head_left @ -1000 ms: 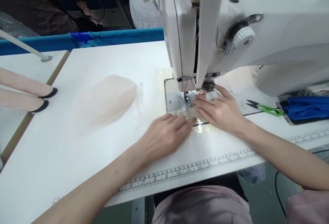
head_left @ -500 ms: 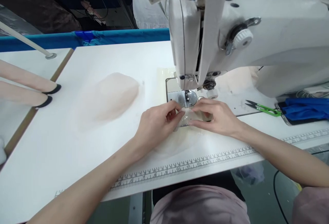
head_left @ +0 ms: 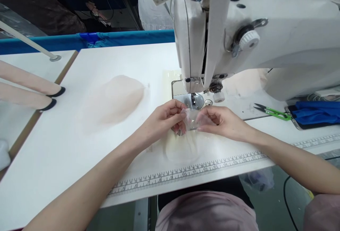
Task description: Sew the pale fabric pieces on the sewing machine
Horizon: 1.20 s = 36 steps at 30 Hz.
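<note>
A thin, see-through piece of fabric is stretched between my two hands, just in front of the needle plate of a white sewing machine. My left hand pinches its left edge, the fingers curled. On the other side my right hand grips the right part, which shows through over the fingertips. The presser foot stands just behind the fabric and does not touch my fingers. Sheer material hangs down from the hands over the table's front part.
Sheer beige fabric lies flat on the white table left of the machine. Green-handled snips and a blue cloth are at the right. A printed ruler runs along the front edge. Two beige rolls lie far left. People are beyond.
Both hands have drawn slightly toward me from the presser foot, and the sheer piece between them is now lifted and more visible. My left hand has turned, showing its curled fingers.
</note>
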Each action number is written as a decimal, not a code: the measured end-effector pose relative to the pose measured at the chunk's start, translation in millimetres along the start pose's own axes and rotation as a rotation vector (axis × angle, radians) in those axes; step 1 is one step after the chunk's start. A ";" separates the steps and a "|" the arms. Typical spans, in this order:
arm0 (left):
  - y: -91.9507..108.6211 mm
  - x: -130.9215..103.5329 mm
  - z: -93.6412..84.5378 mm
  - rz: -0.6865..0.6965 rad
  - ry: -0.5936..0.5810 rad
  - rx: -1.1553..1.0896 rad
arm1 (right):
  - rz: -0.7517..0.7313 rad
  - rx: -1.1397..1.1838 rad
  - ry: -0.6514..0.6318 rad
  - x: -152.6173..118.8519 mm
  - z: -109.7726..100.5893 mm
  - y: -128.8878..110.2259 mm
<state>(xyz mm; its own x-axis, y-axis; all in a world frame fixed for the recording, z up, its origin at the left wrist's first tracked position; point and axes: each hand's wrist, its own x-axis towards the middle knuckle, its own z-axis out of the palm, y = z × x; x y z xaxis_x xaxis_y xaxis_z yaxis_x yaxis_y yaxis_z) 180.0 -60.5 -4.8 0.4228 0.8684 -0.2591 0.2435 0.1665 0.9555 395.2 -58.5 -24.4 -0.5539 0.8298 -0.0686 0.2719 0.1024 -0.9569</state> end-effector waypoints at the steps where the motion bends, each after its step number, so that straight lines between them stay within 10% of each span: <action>1: -0.7 0.2 -0.1 0.001 -0.002 0.000 | 0.000 -0.020 0.008 -0.1 -0.9 0.1; 11: -1.9 -1.0 1.4 -0.012 -0.044 0.214 | 0.158 0.209 -0.131 1.3 -12.9 -6.5; 19: 0.1 -6.4 5.2 0.032 -0.193 0.385 | -0.002 0.350 -0.112 1.6 -3.0 -5.3; 36: 5.7 -8.8 21.8 0.107 0.100 0.277 | -0.061 0.219 0.002 0.4 5.6 0.7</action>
<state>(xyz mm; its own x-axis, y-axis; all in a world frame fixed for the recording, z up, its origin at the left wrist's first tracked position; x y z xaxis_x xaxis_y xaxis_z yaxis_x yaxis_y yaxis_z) 196.7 -77.3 -0.2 0.3744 0.9179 -0.1313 0.4371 -0.0498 0.8981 390.7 -61.1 -26.6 -0.5621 0.8270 -0.0080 0.0607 0.0315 -0.9977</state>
